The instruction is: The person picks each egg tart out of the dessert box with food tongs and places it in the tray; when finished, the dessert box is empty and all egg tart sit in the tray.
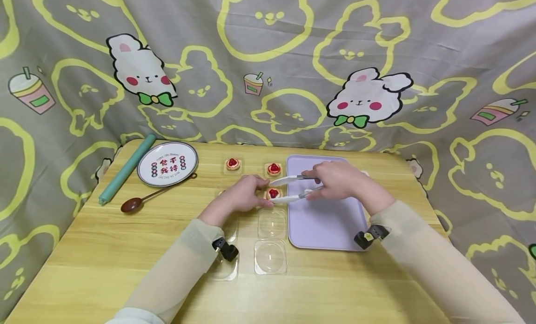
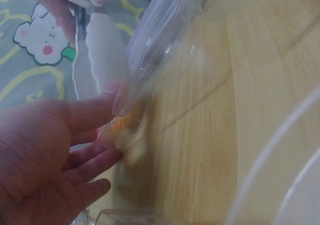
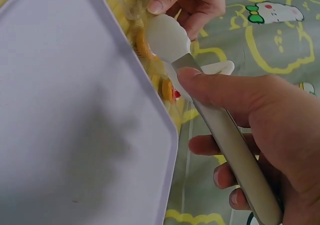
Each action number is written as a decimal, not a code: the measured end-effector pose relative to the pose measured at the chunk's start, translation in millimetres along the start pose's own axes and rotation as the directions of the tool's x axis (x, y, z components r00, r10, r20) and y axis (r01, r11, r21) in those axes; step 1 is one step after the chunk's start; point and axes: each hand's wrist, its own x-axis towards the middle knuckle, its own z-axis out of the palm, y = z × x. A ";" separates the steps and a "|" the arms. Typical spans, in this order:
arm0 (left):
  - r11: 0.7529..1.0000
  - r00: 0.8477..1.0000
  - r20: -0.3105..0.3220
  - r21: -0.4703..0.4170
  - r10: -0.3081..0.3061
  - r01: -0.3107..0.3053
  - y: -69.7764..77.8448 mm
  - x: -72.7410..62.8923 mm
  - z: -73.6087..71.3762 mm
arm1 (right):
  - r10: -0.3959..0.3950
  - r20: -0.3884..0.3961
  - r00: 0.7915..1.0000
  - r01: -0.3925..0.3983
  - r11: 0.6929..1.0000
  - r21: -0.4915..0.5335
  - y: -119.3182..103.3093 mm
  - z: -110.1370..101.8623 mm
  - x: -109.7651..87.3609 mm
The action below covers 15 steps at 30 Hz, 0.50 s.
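Tongs [image 1: 289,179] straddle a small tart [image 1: 273,194] in a clear box [image 1: 282,192] on the counter [image 1: 356,291].
The right hand [image 1: 337,180] grips the tongs over the purple tray [image 1: 328,226]; the left hand [image 1: 244,195] holds the box between thumb and fingers, just left of the tray.

Lavender tray [image 1: 326,231], white-tipped silver tongs [image 3: 218,121], red-topped tarts [image 1: 274,169], teal roll [image 1: 127,169], grey curtain [image 1: 293,73] with yellow outlines
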 end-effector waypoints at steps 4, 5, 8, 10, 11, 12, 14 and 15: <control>1.000 1.000 -0.002 -0.001 -0.008 0.008 -1.1 0.0 0.5 | -0.013 0.023 1.000 0.014 0.998 -0.056 -4.2 -2.4 4.3; 1.000 1.000 -0.003 0.000 -0.008 0.008 -1.2 0.1 0.5 | -0.016 0.025 1.000 0.018 0.998 -0.065 -4.5 -2.0 5.0; 1.000 1.000 -0.002 -0.005 -0.011 0.011 -2.0 0.4 0.8 | -0.028 0.024 0.999 0.029 0.997 -0.076 -4.2 0.3 6.0; 1.000 1.000 -0.002 -0.008 -0.009 0.009 -2.4 0.6 1.0 | -0.040 0.022 0.999 0.041 0.996 -0.075 -3.3 2.6 6.2; 1.000 1.000 -0.003 -0.008 -0.009 0.009 -2.4 0.6 0.8 | -0.046 0.020 0.999 0.047 0.996 -0.072 -2.9 3.8 6.2; 1.000 1.000 -0.005 -0.007 -0.007 0.007 -2.5 0.6 0.9 | -0.050 0.018 0.999 0.051 0.996 -0.068 -2.3 4.9 6.0; 1.000 1.000 -0.010 -0.003 -0.003 0.003 -2.5 0.5 0.8 | -0.058 0.012 0.998 0.059 0.997 -0.055 -1.1 7.2 5.6; 1.000 1.000 -0.010 -0.001 -0.002 0.002 -2.5 0.4 0.7 | -0.059 0.008 0.998 0.060 0.997 -0.050 -0.6 8.1 5.2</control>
